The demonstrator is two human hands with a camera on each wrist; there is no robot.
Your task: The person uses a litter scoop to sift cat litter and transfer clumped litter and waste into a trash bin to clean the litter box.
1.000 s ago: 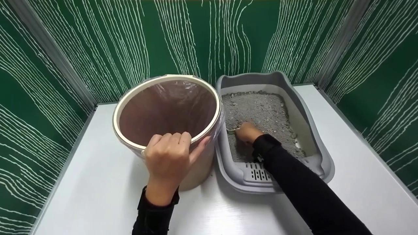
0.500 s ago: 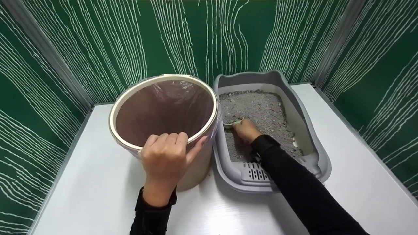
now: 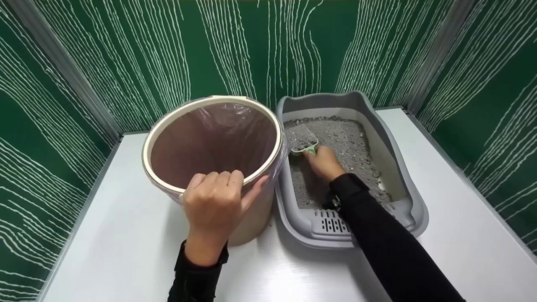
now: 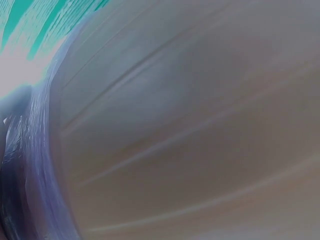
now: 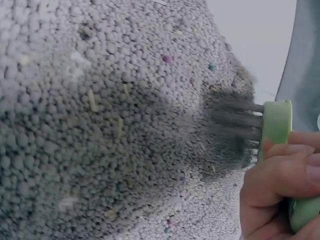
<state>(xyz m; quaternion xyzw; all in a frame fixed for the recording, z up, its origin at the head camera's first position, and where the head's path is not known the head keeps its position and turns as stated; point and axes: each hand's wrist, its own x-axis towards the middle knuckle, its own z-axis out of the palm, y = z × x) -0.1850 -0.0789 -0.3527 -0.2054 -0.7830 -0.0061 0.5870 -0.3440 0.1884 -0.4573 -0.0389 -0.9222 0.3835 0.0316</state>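
My left hand [image 3: 214, 205] grips the near rim of a cream trash bin [image 3: 147, 155], fingers hooked over the edge and thumb along the outside. A clear plastic liner [image 3: 284, 147] is folded over that rim; the left wrist view shows the bin's ribbed side [image 4: 190, 125] close up. Over the grey litter box [image 3: 400, 176], my right hand [image 3: 325, 163] holds a green litter scoop [image 3: 311, 149] heaped with grey litter. In the right wrist view, dark streaks of litter [image 5: 232, 120] pour from the scoop's slots onto the pellets [image 5: 125, 150] below.
The bin and litter box stand side by side on a white table [image 3: 268, 277]. Green panels [image 3: 256, 50] with white wavy lines enclose the back and sides. A slotted step [image 3: 331, 224] forms the litter box's low front.
The right hand has turned the scoop up and moved it slightly toward the back of the box; its bowl now shows a heap of litter. My left hand keeps its hold on the bin rim.
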